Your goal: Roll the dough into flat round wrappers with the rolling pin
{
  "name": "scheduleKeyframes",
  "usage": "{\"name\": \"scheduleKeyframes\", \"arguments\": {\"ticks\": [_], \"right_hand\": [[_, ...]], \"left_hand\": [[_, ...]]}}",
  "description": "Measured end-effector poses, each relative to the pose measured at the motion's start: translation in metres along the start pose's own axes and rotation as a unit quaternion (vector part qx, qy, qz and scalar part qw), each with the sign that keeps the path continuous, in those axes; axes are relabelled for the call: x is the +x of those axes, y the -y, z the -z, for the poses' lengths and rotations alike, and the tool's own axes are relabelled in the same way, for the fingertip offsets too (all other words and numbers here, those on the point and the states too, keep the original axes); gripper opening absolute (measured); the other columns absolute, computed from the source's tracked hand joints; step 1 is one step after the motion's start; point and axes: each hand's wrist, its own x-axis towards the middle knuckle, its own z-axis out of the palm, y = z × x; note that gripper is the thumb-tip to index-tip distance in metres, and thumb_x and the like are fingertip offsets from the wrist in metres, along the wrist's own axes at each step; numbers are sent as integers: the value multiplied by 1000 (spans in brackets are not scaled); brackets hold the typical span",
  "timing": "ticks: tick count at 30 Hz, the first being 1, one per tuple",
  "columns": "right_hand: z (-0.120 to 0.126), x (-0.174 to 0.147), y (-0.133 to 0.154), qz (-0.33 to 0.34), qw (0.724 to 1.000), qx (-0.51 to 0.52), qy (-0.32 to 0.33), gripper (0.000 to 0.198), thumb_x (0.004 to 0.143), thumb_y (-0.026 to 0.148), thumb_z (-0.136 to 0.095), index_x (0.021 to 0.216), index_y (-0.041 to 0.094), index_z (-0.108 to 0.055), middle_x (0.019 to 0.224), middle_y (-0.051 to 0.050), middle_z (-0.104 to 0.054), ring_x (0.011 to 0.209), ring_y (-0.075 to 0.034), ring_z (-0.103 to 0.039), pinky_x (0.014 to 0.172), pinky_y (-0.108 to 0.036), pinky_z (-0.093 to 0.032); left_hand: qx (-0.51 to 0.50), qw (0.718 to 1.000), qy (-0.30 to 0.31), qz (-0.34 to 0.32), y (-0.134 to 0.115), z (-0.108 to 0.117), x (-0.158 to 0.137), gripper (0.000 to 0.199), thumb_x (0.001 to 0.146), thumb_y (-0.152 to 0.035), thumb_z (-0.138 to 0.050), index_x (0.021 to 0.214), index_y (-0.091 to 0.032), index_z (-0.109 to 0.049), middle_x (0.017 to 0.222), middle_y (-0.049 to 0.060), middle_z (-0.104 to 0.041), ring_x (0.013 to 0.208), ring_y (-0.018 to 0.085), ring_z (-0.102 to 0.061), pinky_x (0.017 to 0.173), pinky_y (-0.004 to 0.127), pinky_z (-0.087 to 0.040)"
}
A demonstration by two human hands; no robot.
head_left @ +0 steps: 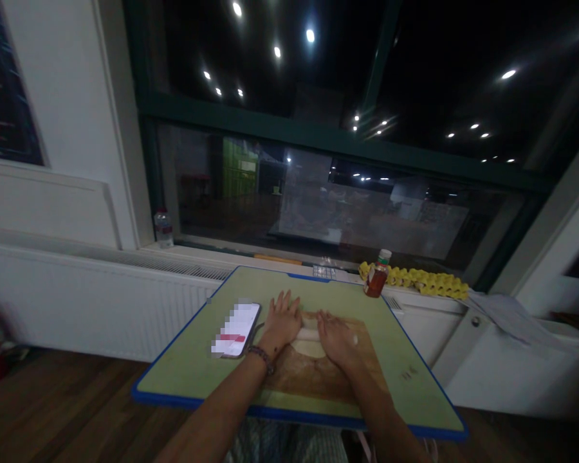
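Note:
A pale rolling pin (310,334) lies crosswise over a flat, light piece of dough (309,348) on a wooden board (318,379). My left hand (282,320) rests over the pin's left end, its fingers stretched forward and spread. On the right part of the pin, my right hand (336,335) lies with fingers extended and closer together. Both palms appear to press on the pin from above, and neither hand wraps round it. The pin's right tip shows just past my right hand; its left end is hidden.
A phone (236,329) with a lit screen lies left of the board on the green, blue-edged table (183,366). A jar of reddish-brown contents (376,276) stands at the far right corner. Behind are a yellow egg tray (427,281), a water bottle (163,228) and a radiator (77,296).

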Motion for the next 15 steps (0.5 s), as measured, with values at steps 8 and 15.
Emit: {"name": "scheduleKeyframes", "arguments": {"ticks": [8, 15], "right_hand": [[2, -41, 12, 5, 999, 22, -29, 49, 93, 14, -31, 138, 10, -49, 141, -17, -48, 134, -26, -43, 112, -44, -32], [-3, -21, 7, 1, 1000, 7, -16, 46, 98, 16, -25, 136, 9, -50, 139, -17, -52, 132, -24, -44, 112, -43, -32]], "left_hand": [[-14, 994, 27, -108, 7, 2, -35, 51, 97, -29, -26, 147, -22, -36, 154, 9, -35, 144, 25, -23, 116, 50, -16], [-9, 997, 39, -70, 8, -2, -17, 53, 95, -27, -27, 147, -20, -35, 155, 13, -31, 144, 29, -23, 115, 52, -17]]}}
